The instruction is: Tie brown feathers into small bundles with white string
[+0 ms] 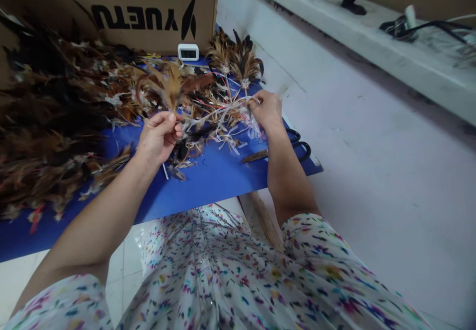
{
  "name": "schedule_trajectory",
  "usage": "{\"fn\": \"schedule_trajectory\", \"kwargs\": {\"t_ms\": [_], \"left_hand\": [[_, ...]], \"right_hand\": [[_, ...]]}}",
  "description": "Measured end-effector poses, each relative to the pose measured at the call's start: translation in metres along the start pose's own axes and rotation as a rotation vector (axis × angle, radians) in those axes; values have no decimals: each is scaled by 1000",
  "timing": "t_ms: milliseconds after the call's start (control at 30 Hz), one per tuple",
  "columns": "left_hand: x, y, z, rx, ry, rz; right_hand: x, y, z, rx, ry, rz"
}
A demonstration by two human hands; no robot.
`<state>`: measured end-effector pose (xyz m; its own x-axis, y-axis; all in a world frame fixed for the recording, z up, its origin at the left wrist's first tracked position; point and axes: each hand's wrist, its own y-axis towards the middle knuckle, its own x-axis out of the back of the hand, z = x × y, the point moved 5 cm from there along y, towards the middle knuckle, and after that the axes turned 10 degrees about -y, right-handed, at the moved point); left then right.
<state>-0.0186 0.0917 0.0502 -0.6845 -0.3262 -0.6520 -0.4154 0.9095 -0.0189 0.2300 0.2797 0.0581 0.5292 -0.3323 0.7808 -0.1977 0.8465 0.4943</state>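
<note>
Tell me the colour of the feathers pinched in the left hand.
The feathers are mostly golden brown, seen best in the head view.

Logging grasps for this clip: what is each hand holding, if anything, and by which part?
The left hand pinches brown feathers at their lower end. The right hand pinches pale strands, apparently near one end; exact contact unclear.

Dim, cool light | feathers at left in deep shadow | fine detail soft | edges stretched wide-angle
</note>
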Motion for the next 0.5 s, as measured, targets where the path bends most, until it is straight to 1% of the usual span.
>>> {"fn": "schedule_trajectory", "kwargs": {"t_ms": [100,233,300,400,500], "left_hand": [[0,0,2,2,2,23],[0,0,3,10,15,41],[0,0,3,14,13,47],[-1,-2,4,21,10,44],[-1,-3,4,25,7,34]], "right_hand": [[-3,0,-1,-49,120,40],[-12,-2,2,-173,446,170],[-14,-3,4,-199,557,198],[-14,-2,6,-159,612,219],[-15,0,6,-44,537,204]]}}
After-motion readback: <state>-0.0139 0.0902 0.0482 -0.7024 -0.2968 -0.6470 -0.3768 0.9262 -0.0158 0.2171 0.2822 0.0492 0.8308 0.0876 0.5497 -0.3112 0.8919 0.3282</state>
